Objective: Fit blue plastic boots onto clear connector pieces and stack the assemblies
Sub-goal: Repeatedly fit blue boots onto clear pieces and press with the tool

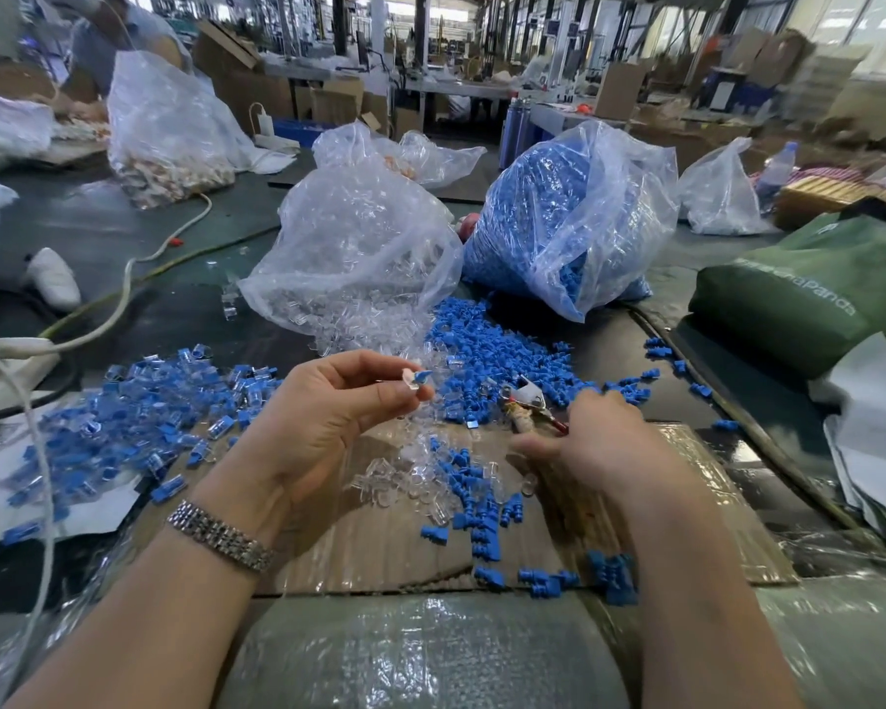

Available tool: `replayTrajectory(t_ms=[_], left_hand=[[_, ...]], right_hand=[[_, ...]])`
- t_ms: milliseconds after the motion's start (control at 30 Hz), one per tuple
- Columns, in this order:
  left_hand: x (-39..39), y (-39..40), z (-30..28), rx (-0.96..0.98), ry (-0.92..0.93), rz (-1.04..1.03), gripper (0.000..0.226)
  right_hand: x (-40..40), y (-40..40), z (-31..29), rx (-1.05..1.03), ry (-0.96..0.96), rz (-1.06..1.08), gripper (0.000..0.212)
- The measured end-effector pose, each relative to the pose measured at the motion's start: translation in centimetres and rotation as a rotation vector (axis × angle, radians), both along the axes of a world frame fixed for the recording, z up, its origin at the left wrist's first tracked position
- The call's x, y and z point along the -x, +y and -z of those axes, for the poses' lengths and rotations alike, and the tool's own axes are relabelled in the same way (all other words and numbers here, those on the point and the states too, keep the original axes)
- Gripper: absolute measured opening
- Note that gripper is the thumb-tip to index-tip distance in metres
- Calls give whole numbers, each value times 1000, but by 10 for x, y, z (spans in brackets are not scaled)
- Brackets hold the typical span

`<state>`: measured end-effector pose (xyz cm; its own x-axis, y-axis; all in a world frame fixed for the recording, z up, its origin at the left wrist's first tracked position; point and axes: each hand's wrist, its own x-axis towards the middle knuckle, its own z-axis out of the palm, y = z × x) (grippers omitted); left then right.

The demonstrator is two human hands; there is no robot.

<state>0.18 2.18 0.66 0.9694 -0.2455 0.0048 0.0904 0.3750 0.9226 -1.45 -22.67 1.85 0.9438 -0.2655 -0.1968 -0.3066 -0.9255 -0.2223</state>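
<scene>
Left hand: the left hand point(323, 401) is raised, palm up, and its thumb and fingers pinch 1 small clear piece point(414, 383) with a bit of blue on it.
Right hand: the right hand point(597, 442) is low over the cardboard point(390, 555), back up, with its fingers bent down toward the loose parts. I cannot tell if it holds anything.
Watch: a metal watch band point(221, 535) is on the left wrist.
Done pile: a heap of clear-and-blue joined parts point(139, 411) lies on the left, just beside the left hand.
Clear bag: a big bag of clear pieces point(354, 248) stands behind the hands, with some spilling out at its mouth.
Loose clear pieces: a few clear pieces point(410, 478) lie on the cardboard between the 2 hands.
Loose boots: blue boots point(487, 524) lie on the cardboard near the right hand, and more point(487, 345) lie past the hands.
Blue bag: a big bag of blue boots point(569, 217) stands to the right of the clear bag.
Green bag: a green bag point(809, 284) lies far right.
</scene>
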Motion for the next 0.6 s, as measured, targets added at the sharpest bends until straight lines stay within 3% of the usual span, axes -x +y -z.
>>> replayTrajectory(t_ms=[133,267,433,533,600], left_hand=[[-2,-1,-1,38,0,-11,21],[-4,2,-2,109,18,-39,17],[-5,5,-1,156,44,-55,17],[-7,7,-1,145,40,-51,17],[-9,8,0,144,40,-53,18]], right_hand=[[-2,2,2,35,18,-36,52],[-1,1,-3,-115,-66,0,36],[4,0,-21,-452,-84,-97,26],[11,13,-30,-836,40,-207,33],[14,24,-34,-950,124,-286,30]])
